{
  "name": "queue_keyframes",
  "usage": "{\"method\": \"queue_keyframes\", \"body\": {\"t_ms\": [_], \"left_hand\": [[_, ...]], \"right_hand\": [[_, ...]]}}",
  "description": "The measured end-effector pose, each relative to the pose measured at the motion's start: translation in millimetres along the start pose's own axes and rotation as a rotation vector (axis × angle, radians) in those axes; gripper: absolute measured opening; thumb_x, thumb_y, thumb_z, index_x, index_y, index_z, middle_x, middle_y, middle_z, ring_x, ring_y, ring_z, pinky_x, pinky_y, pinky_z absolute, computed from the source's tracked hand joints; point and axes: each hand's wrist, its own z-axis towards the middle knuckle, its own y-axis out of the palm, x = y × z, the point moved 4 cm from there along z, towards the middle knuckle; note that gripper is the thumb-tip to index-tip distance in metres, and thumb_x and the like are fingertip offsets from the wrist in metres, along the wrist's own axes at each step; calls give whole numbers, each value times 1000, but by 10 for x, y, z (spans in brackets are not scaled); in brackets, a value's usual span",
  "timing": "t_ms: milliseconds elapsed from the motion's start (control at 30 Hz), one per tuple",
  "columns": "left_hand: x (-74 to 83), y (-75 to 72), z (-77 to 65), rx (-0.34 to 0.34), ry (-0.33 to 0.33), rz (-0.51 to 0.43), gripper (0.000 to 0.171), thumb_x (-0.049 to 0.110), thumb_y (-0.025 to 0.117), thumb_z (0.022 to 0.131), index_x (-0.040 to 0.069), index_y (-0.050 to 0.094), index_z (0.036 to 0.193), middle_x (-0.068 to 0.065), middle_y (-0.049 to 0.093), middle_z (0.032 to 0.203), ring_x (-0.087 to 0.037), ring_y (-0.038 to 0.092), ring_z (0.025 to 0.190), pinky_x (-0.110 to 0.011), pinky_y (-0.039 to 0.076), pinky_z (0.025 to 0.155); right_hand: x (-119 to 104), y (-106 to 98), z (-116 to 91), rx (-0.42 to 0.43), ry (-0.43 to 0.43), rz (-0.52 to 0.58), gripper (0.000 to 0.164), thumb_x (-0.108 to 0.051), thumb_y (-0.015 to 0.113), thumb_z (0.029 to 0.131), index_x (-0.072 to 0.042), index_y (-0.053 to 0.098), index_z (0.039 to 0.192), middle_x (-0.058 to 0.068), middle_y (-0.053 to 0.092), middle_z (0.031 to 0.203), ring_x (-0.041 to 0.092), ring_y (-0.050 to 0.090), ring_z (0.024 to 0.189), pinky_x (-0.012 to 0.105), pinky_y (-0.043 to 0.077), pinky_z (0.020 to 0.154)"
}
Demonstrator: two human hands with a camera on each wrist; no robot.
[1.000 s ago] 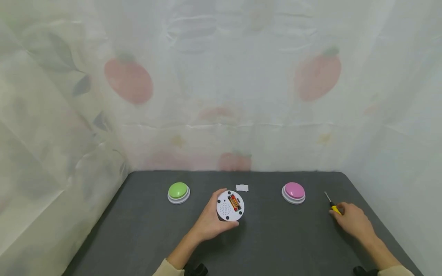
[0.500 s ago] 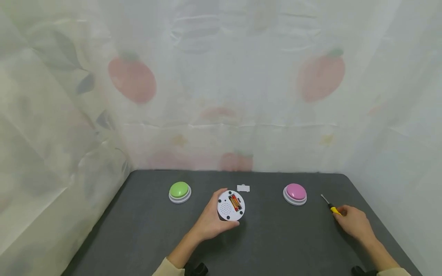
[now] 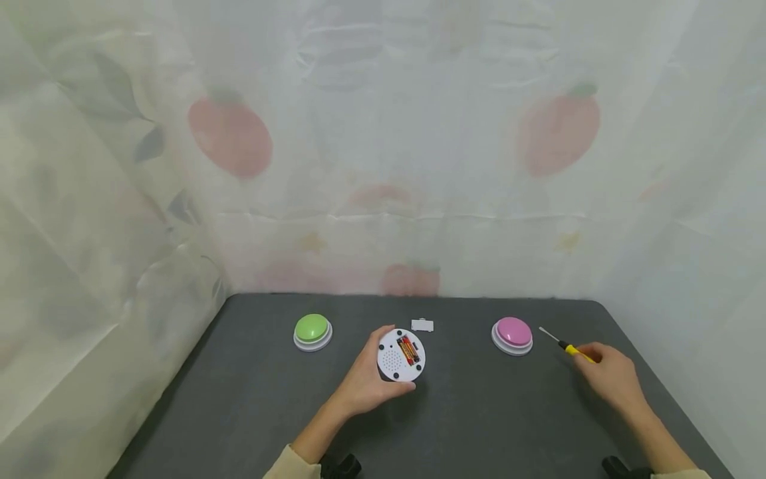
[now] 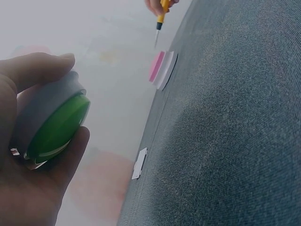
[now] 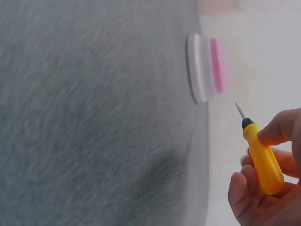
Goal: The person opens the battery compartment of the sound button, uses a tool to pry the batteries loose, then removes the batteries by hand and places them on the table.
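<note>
My left hand [image 3: 363, 382] grips a round white push-button [image 3: 391, 362] by its rim, above the table. Its underside faces me in the head view, with two batteries [image 3: 409, 350] in the uncovered compartment. From the left wrist view its green dome [image 4: 59, 127] shows on the far side. A yellow-handled screwdriver [image 5: 264, 162] is pinched between the thumb and fingers of my right hand [image 3: 613, 378]. Its metal tip points up and left, toward the pink push-button [image 3: 512, 334]. A small white battery cover [image 3: 422, 325] lies on the table just beyond the held button.
A green push-button [image 3: 312, 330] stands at the back left of the dark grey table [image 3: 467, 412]. Pale sheeting printed with fruit [image 3: 383, 153] hangs close behind the table and along both sides.
My right hand has lifted the screwdriver up off the table, and its tip has swung left toward the pink button. The left hand has stayed almost still with its button.
</note>
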Motion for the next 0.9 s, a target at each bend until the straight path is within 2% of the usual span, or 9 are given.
{"method": "queue_keyframes", "body": {"t_ms": [333,500,700,900], "left_hand": [[2,1,5,-8,-4,3,106,36,95,67,25,34,153,1,56,124,-17,55,106,-40,43,92],[-3,9,10,-9,-1,12,106,38,94,68,19,34,153,0,56,125,-18,55,107,-41,43,92],[-2,20,13,-9,0,11,105,38,94,68,25,34,153,1,57,125,-18,55,107,-41,43,92],[-4,19,10,-10,1,-3,104,38,93,69,25,33,153,1,56,126,-17,55,107,-40,43,94]], "right_hand": [[-379,-51,-17,56,-79,49,25,-18,61,98,4,72,105,19,70,97,30,61,83,37,47,67],[-548,-51,-33,76,-83,88,27,-20,60,100,3,70,110,20,68,102,29,56,85,33,46,66],[-723,-54,-44,111,-91,158,28,-22,59,102,1,71,111,19,67,103,24,51,83,28,43,64],[-893,-37,-52,86,-146,249,26,-21,62,102,-1,71,114,13,64,94,19,51,71,25,46,58]]}}
